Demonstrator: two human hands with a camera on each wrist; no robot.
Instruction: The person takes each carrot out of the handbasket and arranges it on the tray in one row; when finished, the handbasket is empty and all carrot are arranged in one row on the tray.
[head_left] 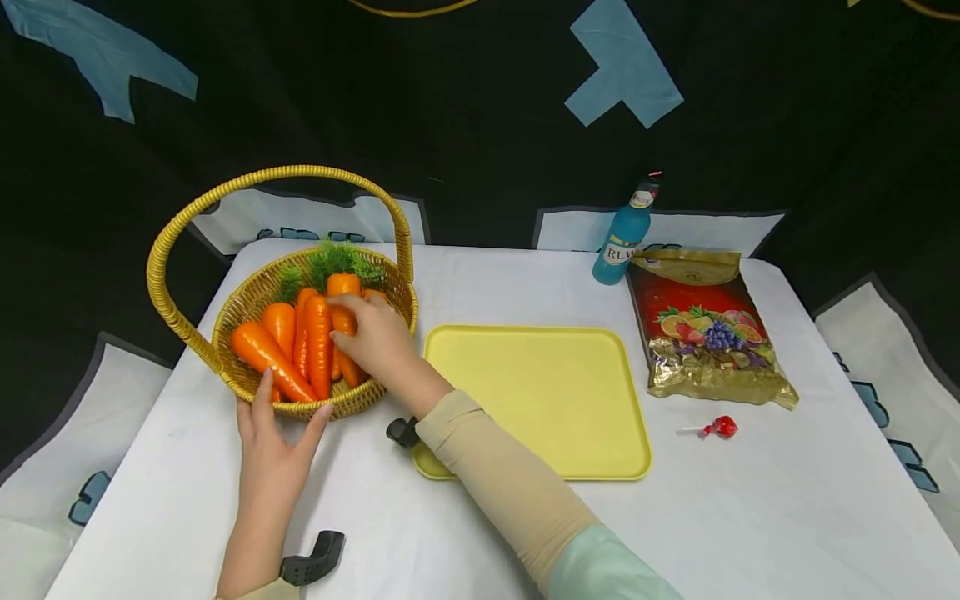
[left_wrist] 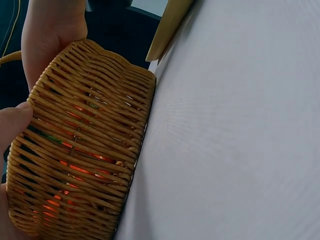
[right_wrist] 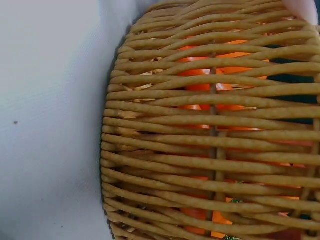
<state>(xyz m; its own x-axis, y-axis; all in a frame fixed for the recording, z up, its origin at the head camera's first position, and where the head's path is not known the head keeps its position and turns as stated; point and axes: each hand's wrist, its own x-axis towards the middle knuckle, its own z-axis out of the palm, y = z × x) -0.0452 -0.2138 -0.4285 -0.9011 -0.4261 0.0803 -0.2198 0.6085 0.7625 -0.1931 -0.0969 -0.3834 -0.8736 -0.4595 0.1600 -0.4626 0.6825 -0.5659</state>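
Note:
A yellow wicker basket [head_left: 352, 406] with a tall handle holds several glossy orange carrots [head_left: 320, 346] with green tops. My right hand [head_left: 378, 337] reaches over the basket's right side, its thumb and fingers curled round a carrot [head_left: 343, 321]. My left hand [head_left: 273, 462] touches the near rim, thumb and fingers spread along it. In the left wrist view the left thumb [left_wrist: 17, 120] lies at the rim of the woven wall [left_wrist: 85, 145]. The right wrist view is mostly filled by the basket wall [right_wrist: 210, 130], with orange showing through the gaps; fingers there are largely hidden.
A yellow tray [head_left: 532, 400] lies right of the basket, under the right forearm. Beyond it stand a blue bottle [head_left: 626, 233] and a red-and-gold candy bag [head_left: 708, 333]. A red lollipop [head_left: 722, 427] lies before the bag. Dark patterned cloth [head_left: 480, 125] hangs behind the white table.

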